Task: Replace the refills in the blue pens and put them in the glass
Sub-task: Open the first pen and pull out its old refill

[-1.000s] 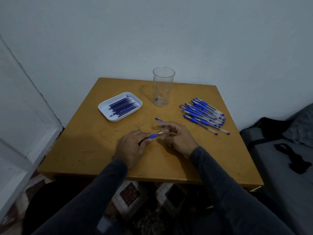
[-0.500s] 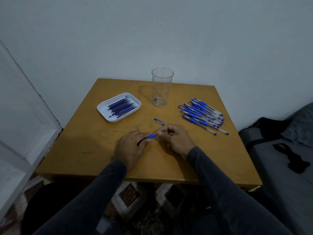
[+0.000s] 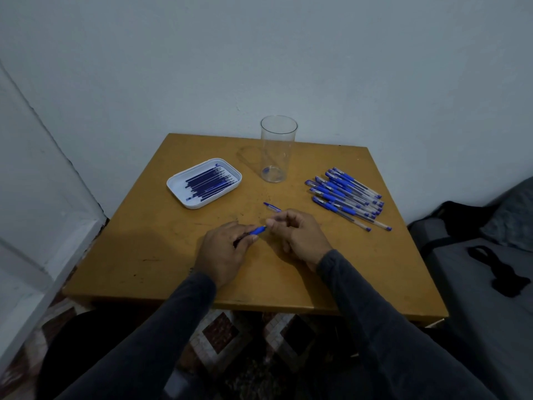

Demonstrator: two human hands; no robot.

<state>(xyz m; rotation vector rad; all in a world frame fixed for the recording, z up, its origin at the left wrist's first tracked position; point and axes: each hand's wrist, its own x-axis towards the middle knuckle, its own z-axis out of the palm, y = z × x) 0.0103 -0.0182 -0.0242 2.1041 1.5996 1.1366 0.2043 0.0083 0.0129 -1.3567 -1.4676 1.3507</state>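
1. Left hand: curled round a blue pen, low over the worktop at centre; blue grip end protruding toward 2 o'clock.
2. Right hand: fingertips pinched at the tip of the same pen, remaining fingers curled; whether a separate part is held cannot be told.
3. Pen cap: blue and clear, flat on the worktop just beyond the right hand, at 12 o'clock from it, apart from the fingers.
4. Glass: clear, upright, toward the far edge of the worktop at 12 o'clock from the hands; no pens inside.
5. Pile of blue pens: capped, lying side by side and partly overlapping at 2 o'clock from the hands, right of the glass, well apart from it.
6. White tray: shallow, rounded corners, at 10 o'clock from the hands, left of the glass.
7. Refills: dark blue, lying roughly parallel inside the tray.
8. Dark sleeves covering both forearms up to the wrists.
9. Grey bed to the right of the worktop, black strap lying on it.
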